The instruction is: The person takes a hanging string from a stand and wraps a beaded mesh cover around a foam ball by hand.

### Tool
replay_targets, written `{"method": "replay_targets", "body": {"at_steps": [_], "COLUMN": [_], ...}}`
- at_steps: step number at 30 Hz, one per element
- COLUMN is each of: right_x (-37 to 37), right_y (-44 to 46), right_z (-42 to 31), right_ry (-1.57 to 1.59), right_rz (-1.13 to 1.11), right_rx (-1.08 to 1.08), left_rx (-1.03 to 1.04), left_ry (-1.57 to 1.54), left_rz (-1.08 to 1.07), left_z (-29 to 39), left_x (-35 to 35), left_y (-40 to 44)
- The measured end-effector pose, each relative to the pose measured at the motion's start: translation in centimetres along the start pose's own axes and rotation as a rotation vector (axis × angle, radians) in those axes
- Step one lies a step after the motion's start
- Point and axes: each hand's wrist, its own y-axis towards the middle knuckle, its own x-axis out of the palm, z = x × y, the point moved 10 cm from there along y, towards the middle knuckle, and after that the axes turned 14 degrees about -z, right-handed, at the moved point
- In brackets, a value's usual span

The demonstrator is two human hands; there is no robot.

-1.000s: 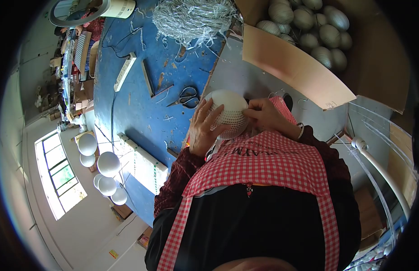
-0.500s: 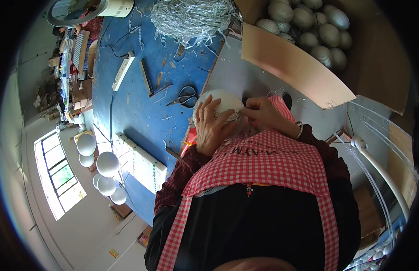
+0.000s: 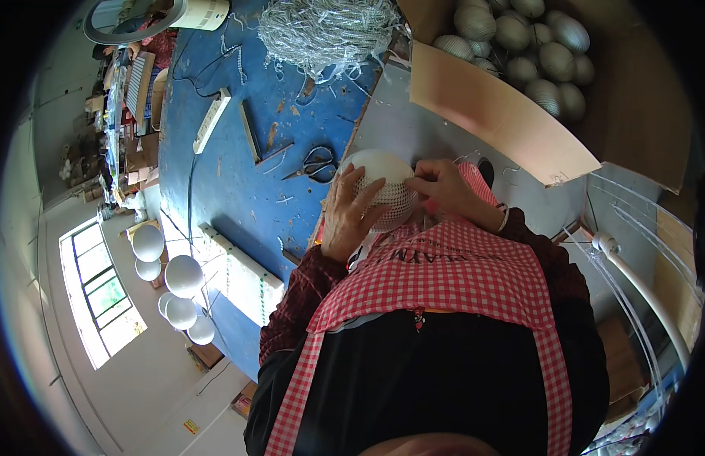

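A white ball (image 3: 383, 163) rests above my lap, its top smooth and its lower part wrapped in rows of beaded trim (image 3: 388, 204). My left hand (image 3: 350, 216) grips it from the left, fingers spread over the beaded rows. At the ball's right side, my right hand (image 3: 444, 187) is pinched with thumb and forefinger against the edge of the beading. Whatever lies between those fingertips is too small to make out. Scissors (image 3: 314, 164) lie on the blue table (image 3: 238, 178) just left of the ball.
A heap of silvery beaded strands (image 3: 327, 34) covers the table's far end. An open cardboard box (image 3: 497, 114) at upper right holds several wrapped balls (image 3: 556, 61). A power strip (image 3: 212, 120) lies on the table. Several plain white balls (image 3: 184, 276) stand at left.
My left hand has shifted slightly down and left on the ball, uncovering more beaded rows. The ball appears turned a little. My right hand stays pinched at its side.
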Motion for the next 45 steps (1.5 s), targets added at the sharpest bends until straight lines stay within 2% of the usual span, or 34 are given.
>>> {"method": "replay_targets", "body": {"at_steps": [6,11,14,15,18,22,31,34,38,42,45], "right_x": [-0.5,-0.2,0.3,0.5,1.0,-0.1,0.0,0.3,0.4,-0.2,-1.1], "right_y": [-0.5,0.7,1.2,1.2,1.2,0.6,1.2,1.3,1.3,1.2,0.8], "right_z": [-1.3,1.0,1.6,1.3,0.9,0.7,0.8,1.1,1.6,1.8,0.2], "right_ry": [-0.072,-0.02,0.04,0.066,0.12,-0.048,0.044,0.111,0.164,0.124,-0.093], "right_rz": [0.019,-0.016,-0.048,-0.058,-0.084,-0.044,-0.023,-0.047,-0.06,-0.028,0.046], "right_rx": [-0.028,0.048,0.061,0.053,0.038,0.076,0.011,0.031,0.045,0.069,0.014], "left_rx": [0.007,0.011,-0.118,-0.118,-0.133,-0.096,-0.068,-0.071,-0.084,-0.056,-0.046], "left_ry": [0.005,0.011,-0.275,-0.274,0.041,0.144,0.031,-0.205,-0.128,-0.018,0.05], "left_rz": [-0.005,-0.042,-0.04,-0.041,0.004,-0.064,-0.058,-0.096,-0.021,-0.031,-0.074], "left_z": [-0.4,-1.4,-3.7,-3.2,0.0,-0.2,-1.7,-3.4,-1.8,-1.8,-1.7], "left_x": [0.5,0.8,0.8,0.7,0.0,1.2,0.7,1.9,0.9,1.4,1.8], "left_y": [0.1,-0.2,-0.1,0.1,1.1,1.1,0.2,0.3,0.9,1.2,1.1]}}
